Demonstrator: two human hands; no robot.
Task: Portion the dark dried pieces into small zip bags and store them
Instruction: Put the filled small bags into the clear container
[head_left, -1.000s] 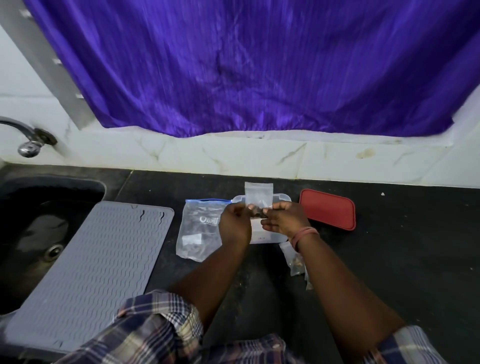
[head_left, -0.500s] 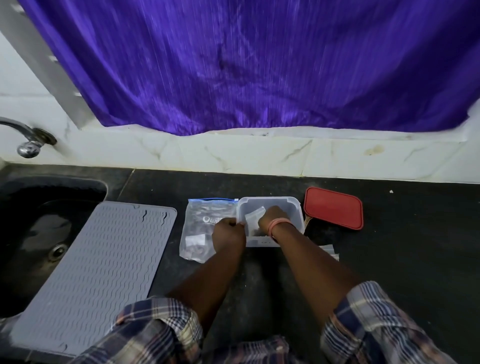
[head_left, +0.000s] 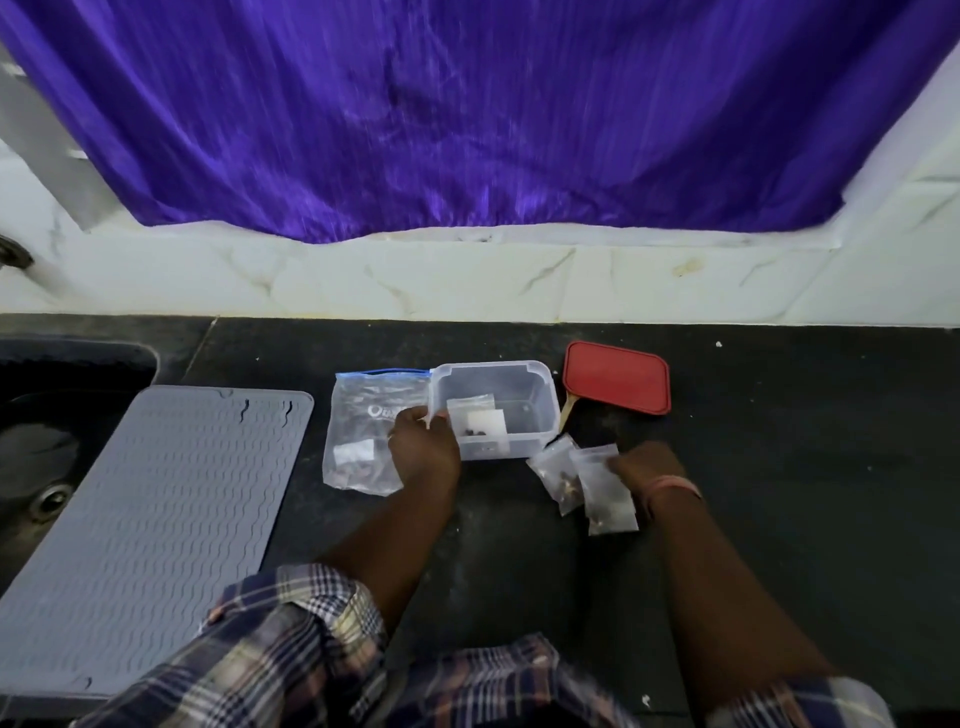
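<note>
While our left hand (head_left: 423, 447) steadies the clear tub (head_left: 540, 387), our right hand (head_left: 641, 467) pinches a small zip bag (head_left: 608, 488) on the bench (head_left: 805, 441).

Left fingers curl on the tub's near-left rim; whether they grip it we cannot tell. Inside lies a filled small bag (head_left: 475, 423) with dark dried pieces (head_left: 474, 431) and a blank white label. Second small bag (head_left: 556, 473) touches the pinched one, just off the tub's near-right corner. Large zip bag (head_left: 363, 431) left of tub, white logo unreadable. Red lid (head_left: 615, 384) toward the bench's back edge, right of tub.
</note>
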